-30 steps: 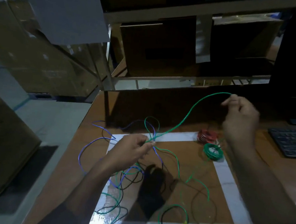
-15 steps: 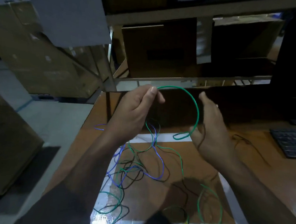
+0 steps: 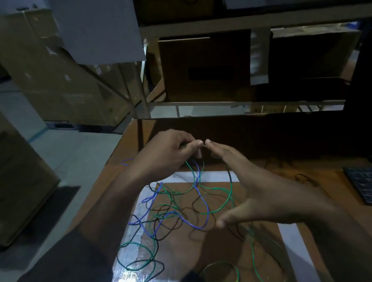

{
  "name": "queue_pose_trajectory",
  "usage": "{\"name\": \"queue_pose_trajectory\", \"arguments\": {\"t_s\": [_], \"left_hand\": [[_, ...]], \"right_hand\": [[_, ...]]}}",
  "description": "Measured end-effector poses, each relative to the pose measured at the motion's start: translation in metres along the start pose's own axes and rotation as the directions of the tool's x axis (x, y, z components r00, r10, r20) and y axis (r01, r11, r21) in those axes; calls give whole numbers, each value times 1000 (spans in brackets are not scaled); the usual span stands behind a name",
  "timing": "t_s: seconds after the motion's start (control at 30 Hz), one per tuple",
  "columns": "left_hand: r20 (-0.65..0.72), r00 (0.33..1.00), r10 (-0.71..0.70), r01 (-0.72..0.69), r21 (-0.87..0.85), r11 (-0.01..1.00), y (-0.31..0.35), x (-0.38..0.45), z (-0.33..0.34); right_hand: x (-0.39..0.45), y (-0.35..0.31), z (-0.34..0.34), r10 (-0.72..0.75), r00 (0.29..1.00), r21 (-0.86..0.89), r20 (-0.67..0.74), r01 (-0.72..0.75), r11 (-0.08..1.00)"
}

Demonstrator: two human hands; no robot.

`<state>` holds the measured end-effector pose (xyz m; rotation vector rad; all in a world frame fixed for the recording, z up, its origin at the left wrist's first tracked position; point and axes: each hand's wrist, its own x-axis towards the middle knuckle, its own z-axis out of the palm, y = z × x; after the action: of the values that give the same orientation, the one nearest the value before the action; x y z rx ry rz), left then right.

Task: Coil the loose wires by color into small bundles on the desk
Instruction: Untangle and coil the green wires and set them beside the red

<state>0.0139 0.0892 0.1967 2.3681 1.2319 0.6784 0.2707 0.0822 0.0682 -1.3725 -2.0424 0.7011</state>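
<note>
Above the tabletop (image 3: 266, 173), the left hand (image 3: 168, 153) pinches the green wire (image 3: 224, 207) between curled fingers, while the right hand (image 3: 254, 189) is spread open with straight fingers, gripping nothing. Loose green, blue wires (image 3: 200, 199) and black wires (image 3: 174, 226) lie tangled on the tabletop below both hands.

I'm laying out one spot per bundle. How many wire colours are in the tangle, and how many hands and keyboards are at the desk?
Wire colours: 3 (green wire, blue wire, black wire)
Hands: 2 (left hand, right hand)
Keyboard: 1
Total: 6
</note>
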Motion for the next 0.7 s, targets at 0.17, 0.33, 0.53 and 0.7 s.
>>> {"name": "queue_pose_trajectory", "arguments": {"t_s": [0.17, 0.33, 0.53, 0.7], "left_hand": [[171, 985, 17, 28, -255, 967, 7, -10, 10], [107, 994, -28, 67, -380, 923, -1, -20, 11], [162, 983, -82, 152, -486, 861, -41, -46, 3], [117, 987, -111, 156, -522, 839, -54, -54, 2]], "right_hand": [[-42, -126, -3, -146, 967, -33, -208, 143, 989], [-16, -97, -4, 63, 763, 63, -643, -29, 998], [-16, -21, -29, 376, 494, 288, -784, -246, 925], [-22, 1, -14, 453, 554, 297, -699, -352, 888]]}}
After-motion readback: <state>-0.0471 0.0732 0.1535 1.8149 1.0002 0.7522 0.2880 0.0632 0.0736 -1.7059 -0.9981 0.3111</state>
